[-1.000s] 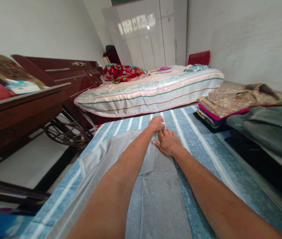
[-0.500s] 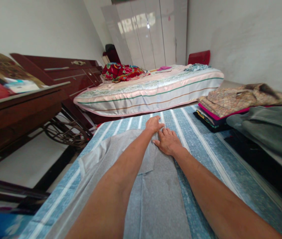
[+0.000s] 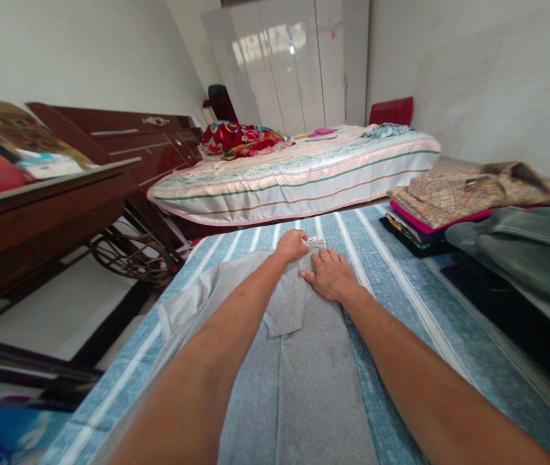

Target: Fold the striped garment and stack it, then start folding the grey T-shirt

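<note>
A grey short-sleeved shirt (image 3: 313, 381) lies on a blue sheet with white stripes (image 3: 401, 303), one side folded over so that a sleeve rests on its body. Its neckline, with a small white label, points away from me. My left hand (image 3: 293, 246) is closed at the neckline, fingers curled and thumb against them, pinching the cloth there. Flat on the shirt just right of the neckline rests my right hand (image 3: 331, 276), its fingers stretched out. The left forearm hides part of the shirt's left side.
On the right stand a stack of folded clothes topped by a checked garment (image 3: 478, 187) and dark green trousers (image 3: 521, 245). A wooden sewing-machine table (image 3: 52, 206) is at the left. Beyond lies a bed (image 3: 298, 184) with a red flowered cloth (image 3: 240, 139), before a wardrobe (image 3: 298, 71).
My left hand has drawn slightly back to the left and its fingers have closed at the neckline, where the label now shows. My right hand stays flat on the shirt.
</note>
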{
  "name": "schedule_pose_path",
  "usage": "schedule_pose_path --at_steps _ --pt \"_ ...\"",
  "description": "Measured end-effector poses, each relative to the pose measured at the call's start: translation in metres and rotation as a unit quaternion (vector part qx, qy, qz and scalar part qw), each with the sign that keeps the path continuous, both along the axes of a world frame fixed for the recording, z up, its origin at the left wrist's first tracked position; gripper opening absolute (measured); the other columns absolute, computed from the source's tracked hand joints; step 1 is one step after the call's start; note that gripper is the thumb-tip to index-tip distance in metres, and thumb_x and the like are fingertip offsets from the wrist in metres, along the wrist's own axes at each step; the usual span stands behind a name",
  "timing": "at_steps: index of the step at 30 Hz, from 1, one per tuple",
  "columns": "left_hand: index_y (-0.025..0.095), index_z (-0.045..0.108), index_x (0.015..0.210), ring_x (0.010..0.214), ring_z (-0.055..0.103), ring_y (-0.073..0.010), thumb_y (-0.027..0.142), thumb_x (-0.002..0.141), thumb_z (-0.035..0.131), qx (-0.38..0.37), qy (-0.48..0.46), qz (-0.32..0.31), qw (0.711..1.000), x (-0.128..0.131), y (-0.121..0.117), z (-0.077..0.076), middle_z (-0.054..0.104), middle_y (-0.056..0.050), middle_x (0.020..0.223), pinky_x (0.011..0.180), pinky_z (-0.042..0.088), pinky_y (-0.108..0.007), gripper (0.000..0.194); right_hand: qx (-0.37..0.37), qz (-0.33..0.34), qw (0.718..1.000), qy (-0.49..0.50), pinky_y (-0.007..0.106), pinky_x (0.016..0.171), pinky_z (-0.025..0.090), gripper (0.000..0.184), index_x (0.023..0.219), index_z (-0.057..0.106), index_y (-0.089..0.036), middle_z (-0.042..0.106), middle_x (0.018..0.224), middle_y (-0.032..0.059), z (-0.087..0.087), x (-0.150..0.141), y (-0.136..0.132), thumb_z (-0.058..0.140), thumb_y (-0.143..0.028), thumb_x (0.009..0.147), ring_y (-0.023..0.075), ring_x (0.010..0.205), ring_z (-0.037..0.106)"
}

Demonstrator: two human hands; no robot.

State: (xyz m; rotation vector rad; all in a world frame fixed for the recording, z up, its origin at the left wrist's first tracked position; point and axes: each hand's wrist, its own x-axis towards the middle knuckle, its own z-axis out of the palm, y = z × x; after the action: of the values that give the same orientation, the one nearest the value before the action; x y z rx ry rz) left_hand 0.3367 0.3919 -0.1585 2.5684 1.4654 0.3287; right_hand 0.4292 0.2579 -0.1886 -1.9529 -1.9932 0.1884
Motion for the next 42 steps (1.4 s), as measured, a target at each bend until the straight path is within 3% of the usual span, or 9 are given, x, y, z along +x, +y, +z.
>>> schedule_pose_path --at_steps 6,12,17,22,29,33,38,42 --pt "0.017 0.070 0.091 0.086 0.061 -0.0199 0.028 0.070 0.066 0.014 -0.003 -0.007 1.000 -0.003 -0.004 0.002 0.069 -0.004 0.087 0.080 0.045 -0.027 0.024 -0.002 0.000 1.000 -0.003 0.045 0.101 0.023 0.064 0.123 0.050 -0.010 0.041 0.137 0.0201 0.000 0.000 0.001 0.022 -0.058 0.091 0.0313 0.128 0.031" --pt "0.014 0.071 0.090 0.074 0.061 -0.0160 0.043 0.075 0.060 -0.025 -0.021 -0.018 0.999 -0.018 -0.004 0.008 0.068 -0.001 0.076 0.066 0.046 -0.022 0.034 0.001 -0.001 1.000 -0.004 0.044 0.099 0.026 0.061 0.120 0.052 -0.011 0.046 0.132 0.0181 0.003 0.000 -0.001 0.026 -0.058 0.091 0.0308 0.126 0.034" --pt "0.014 0.069 0.099 0.075 0.062 -0.0137 0.035 0.071 0.064 -0.047 -0.017 -0.016 0.999 -0.032 -0.010 0.012 0.069 0.000 0.080 0.066 0.047 -0.019 0.035 0.029 0.003 1.000 0.006 0.044 0.105 0.020 0.055 0.134 0.039 -0.010 0.030 0.146 0.0158 0.007 -0.001 0.002 0.025 -0.046 0.095 0.0284 0.136 0.020" --pt "0.014 0.069 0.097 0.081 0.062 -0.0153 0.027 0.070 0.065 -0.037 0.031 0.022 0.999 -0.049 -0.018 0.018 0.070 -0.001 0.086 0.073 0.046 -0.021 0.031 0.008 0.034 0.999 -0.002 0.043 0.106 0.019 0.056 0.138 0.033 -0.010 0.026 0.149 0.0159 0.006 -0.004 0.008 0.024 -0.045 0.095 0.0270 0.137 0.018" --pt "0.016 0.071 0.084 0.090 0.063 -0.0226 0.030 0.068 0.064 -0.050 0.112 0.090 0.988 -0.081 -0.046 0.032 0.070 -0.008 0.093 0.076 0.046 -0.027 0.023 -0.018 0.058 0.998 -0.030 0.046 0.105 0.020 0.069 0.133 0.040 -0.008 0.030 0.145 0.0199 0.002 -0.007 0.014 0.020 -0.060 0.091 0.0291 0.136 0.021" --pt "0.016 0.069 0.073 0.086 0.064 -0.0255 0.035 0.062 0.068 -0.074 0.124 0.120 0.982 -0.096 -0.064 0.039 0.069 -0.011 0.088 0.073 0.046 -0.030 0.022 -0.032 0.049 0.998 -0.039 0.046 0.106 0.018 0.077 0.135 0.038 -0.008 0.030 0.145 0.0202 -0.005 -0.009 0.017 0.019 -0.066 0.088 0.0300 0.136 0.021" --pt "0.017 0.062 0.057 0.067 0.059 -0.0162 0.022 0.057 0.070 -0.121 0.064 0.112 0.984 -0.106 -0.076 0.040 0.059 0.001 0.059 0.060 0.042 -0.023 0.010 -0.027 0.047 0.997 -0.052 0.047 0.106 0.018 0.079 0.136 0.037 -0.008 0.029 0.145 0.0193 -0.012 -0.009 0.018 0.016 -0.067 0.088 0.0295 0.136 0.021" --pt "0.016 0.061 0.064 0.055 0.053 -0.0096 0.020 0.066 0.064 -0.146 -0.016 0.112 0.983 -0.110 -0.080 0.044 0.051 0.006 0.052 0.051 0.039 -0.018 0.005 -0.040 0.048 0.997 -0.050 0.047 0.106 0.017 0.081 0.140 0.031 -0.010 0.026 0.148 0.0181 -0.012 -0.008 0.019 0.014 -0.069 0.087 0.0293 0.137 0.018"
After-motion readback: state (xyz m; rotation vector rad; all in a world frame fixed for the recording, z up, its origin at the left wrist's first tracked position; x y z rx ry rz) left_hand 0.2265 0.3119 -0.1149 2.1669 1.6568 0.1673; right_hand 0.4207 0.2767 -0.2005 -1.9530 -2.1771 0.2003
